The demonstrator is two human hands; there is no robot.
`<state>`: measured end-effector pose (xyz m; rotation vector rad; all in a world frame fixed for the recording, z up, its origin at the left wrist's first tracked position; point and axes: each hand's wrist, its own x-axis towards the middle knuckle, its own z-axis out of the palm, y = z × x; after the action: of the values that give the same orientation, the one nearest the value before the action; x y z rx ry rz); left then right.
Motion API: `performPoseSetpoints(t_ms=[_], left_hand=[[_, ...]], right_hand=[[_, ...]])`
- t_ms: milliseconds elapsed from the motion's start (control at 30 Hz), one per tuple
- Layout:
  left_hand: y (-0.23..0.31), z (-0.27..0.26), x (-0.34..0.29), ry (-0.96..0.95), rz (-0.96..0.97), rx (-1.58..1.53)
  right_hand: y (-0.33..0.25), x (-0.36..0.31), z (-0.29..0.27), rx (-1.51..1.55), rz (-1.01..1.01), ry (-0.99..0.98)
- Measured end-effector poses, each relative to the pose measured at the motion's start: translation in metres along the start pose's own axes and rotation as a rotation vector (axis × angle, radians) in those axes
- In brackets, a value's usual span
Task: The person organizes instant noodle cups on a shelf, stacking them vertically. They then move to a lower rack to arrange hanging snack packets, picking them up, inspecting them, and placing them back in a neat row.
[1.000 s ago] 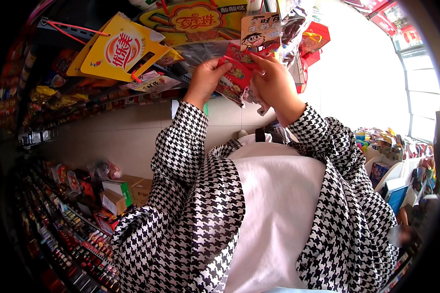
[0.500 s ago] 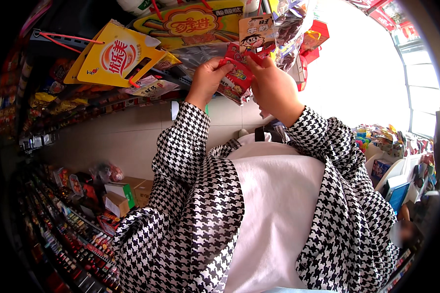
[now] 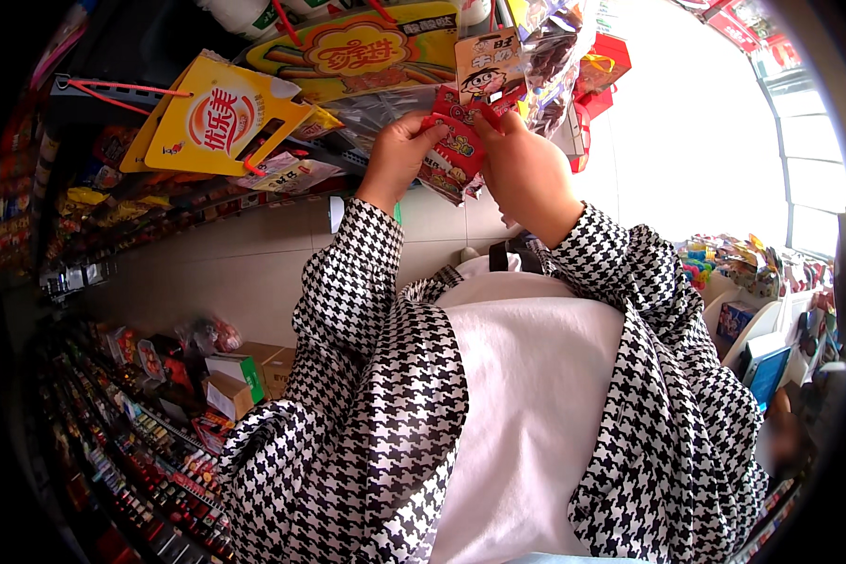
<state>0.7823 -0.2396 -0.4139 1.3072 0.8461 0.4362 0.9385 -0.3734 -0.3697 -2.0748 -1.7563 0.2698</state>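
While a yellow carton (image 3: 221, 117) with a cut-out handle is being hung from a red cord (image 3: 127, 87) at the left, a red packet (image 3: 454, 162) is being held out before the shelf goods, between both hands and over the tiled floor (image 3: 254, 273). Its left edge is being pinched between the thumb and fingers of the left hand (image 3: 399, 155); its upper right part is being gripped by the fingers of the right hand (image 3: 534, 174), though how the lower ones are being placed cannot be told. Farther right, a red box (image 3: 616, 58) is being seen just beyond the hanging bags. Should the two grips be pulled apart unevenly, the thin wrapper could be torn and its contents spilled onto the floor; were the pinch loosened, the packet could be dropped. As for labels, bold red characters in a rounded emblem are being carried by the carton, red characters on a scalloped badge by a wide yellow box (image 3: 352, 56), small coloured figures by the packet, its lettering being partly covered and too small to make out, and dark characters above a cartoon face by a tan card (image 3: 489, 70).
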Motion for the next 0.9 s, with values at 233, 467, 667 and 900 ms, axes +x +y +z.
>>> performPoseSetpoints(t_ms=[233, 467, 667, 900], left_hand=[[0.001, 0.002, 0.001, -0.029, 0.018, 0.014], [-0.002, 0.001, 0.002, -0.032, 0.058, 0.037], [0.004, 0.005, 0.003, -0.037, 0.162, 0.213], [0.006, 0.014, 0.0, -0.01, 0.264, 0.4]], right_hand=[[0.002, -0.001, -0.001, -0.04, -0.007, -0.024], [0.0, -0.001, 0.003, -0.062, -0.008, -0.017], [0.003, -0.001, 0.008, -0.055, -0.053, 0.055], [0.004, 0.0, -0.003, -0.042, -0.14, 0.079]])
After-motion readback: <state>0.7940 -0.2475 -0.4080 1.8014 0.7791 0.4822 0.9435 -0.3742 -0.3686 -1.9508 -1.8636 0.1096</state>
